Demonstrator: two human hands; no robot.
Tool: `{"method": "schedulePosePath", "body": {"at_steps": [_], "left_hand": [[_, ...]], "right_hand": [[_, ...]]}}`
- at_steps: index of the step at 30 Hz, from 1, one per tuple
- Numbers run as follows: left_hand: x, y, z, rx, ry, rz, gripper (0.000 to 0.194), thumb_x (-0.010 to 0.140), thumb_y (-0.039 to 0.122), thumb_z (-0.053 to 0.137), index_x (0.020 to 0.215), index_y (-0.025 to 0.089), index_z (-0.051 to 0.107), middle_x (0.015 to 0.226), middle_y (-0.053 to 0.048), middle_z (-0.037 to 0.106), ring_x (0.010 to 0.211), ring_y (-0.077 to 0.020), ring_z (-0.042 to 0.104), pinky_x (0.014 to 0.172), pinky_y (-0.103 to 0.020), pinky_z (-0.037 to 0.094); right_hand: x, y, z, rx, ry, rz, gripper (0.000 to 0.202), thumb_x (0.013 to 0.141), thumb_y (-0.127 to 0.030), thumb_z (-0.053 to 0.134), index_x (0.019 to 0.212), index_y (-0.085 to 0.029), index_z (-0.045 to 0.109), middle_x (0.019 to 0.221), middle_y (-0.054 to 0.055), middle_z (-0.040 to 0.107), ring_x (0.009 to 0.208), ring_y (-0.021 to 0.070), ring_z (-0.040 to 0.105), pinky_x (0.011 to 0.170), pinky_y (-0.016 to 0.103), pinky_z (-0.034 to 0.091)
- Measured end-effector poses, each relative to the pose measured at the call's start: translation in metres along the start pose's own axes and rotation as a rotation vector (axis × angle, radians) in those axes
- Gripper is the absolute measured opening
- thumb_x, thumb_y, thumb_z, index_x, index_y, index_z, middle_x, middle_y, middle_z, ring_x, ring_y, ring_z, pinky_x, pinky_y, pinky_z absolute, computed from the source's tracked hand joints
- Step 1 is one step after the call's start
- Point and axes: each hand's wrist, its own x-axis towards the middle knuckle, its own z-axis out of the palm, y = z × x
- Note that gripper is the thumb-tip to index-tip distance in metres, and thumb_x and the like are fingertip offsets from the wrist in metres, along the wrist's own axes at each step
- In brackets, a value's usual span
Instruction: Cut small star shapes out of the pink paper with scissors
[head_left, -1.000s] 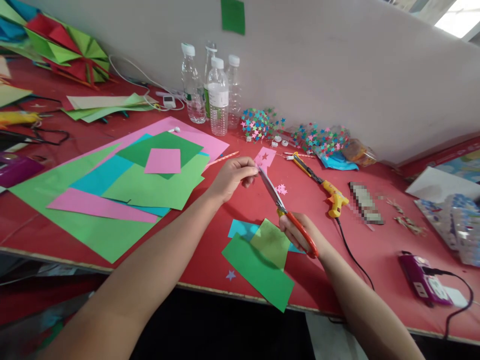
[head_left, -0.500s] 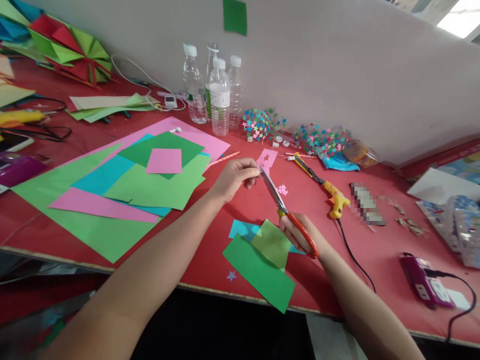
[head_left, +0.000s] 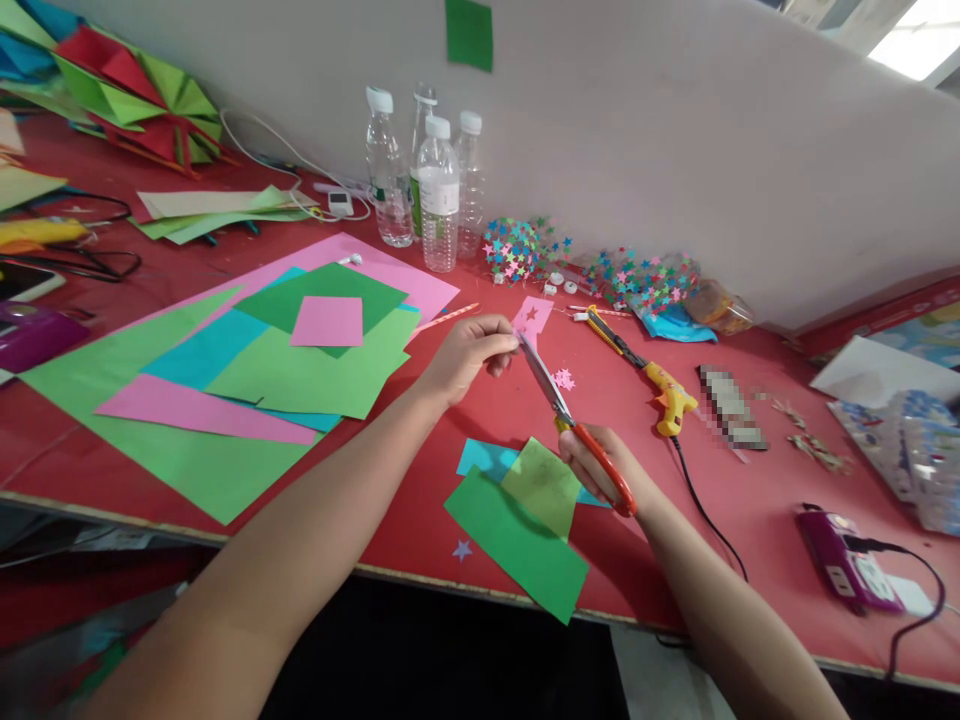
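Observation:
My right hand grips the scissors by their red and yellow handles, the blades pointing up and left. The blade tips are at the fingertips of my left hand, which pinches something too small to make out. Just behind the tips lies a pink paper with a star-shaped hole. Small pink stars lie right of the blades. Nearer the table edge, a dark green sheet overlaps light green and blue paper. One purple-grey star lies beside them.
Large coloured sheets cover the left of the red table. Several bottles and star-filled bags stand or lie along the wall. At right are a yellow glue gun with its cable and a purple power strip.
The view has shifted very slightly. Both hands and the scissors hold nearly the same pose.

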Motion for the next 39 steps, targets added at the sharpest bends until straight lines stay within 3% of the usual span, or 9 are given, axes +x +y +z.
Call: {"method": "schedulePosePath", "body": {"at_steps": [8,21,27,39], "left_hand": [[0.001,-0.001,0.0,-0.023,-0.004,0.002,0.014,0.073,0.02,0.062,0.06,0.016,0.057,0.05,0.004,0.054,0.044,-0.0049,0.046,0.046,-0.02,0.034],[0.001,-0.002,-0.001,0.011,-0.002,0.009,0.013,0.071,0.023,0.062,0.061,0.017,0.059,0.052,0.002,0.056,0.046,-0.0075,0.051,0.048,-0.022,0.039],[0.001,0.002,0.001,0.081,0.083,0.106,0.015,0.072,0.026,0.065,0.063,0.017,0.058,0.055,0.002,0.057,0.048,-0.0077,0.051,0.052,-0.023,0.042],[-0.002,-0.004,0.01,0.031,0.154,0.12,0.012,0.073,0.024,0.064,0.064,0.017,0.06,0.054,0.003,0.055,0.049,-0.0078,0.05,0.05,-0.022,0.041]], "right_hand": [[0.001,0.0,-0.001,-0.016,0.011,0.021,0.044,0.082,-0.06,0.053,0.064,-0.021,0.046,0.037,-0.008,0.037,0.029,0.0061,0.031,0.033,0.021,0.022],[0.003,0.001,-0.002,-0.022,-0.012,-0.005,0.044,0.082,-0.061,0.052,0.064,-0.02,0.046,0.036,-0.009,0.036,0.028,0.0055,0.031,0.034,0.02,0.02],[0.005,0.003,-0.003,0.019,-0.066,-0.019,0.051,0.08,-0.069,0.05,0.067,-0.02,0.049,0.035,-0.009,0.037,0.027,0.0055,0.03,0.033,0.02,0.02],[0.004,0.009,-0.003,0.104,-0.107,-0.118,0.054,0.086,-0.069,0.043,0.074,-0.017,0.053,0.035,-0.009,0.038,0.03,0.0066,0.029,0.036,0.021,0.025]]}}
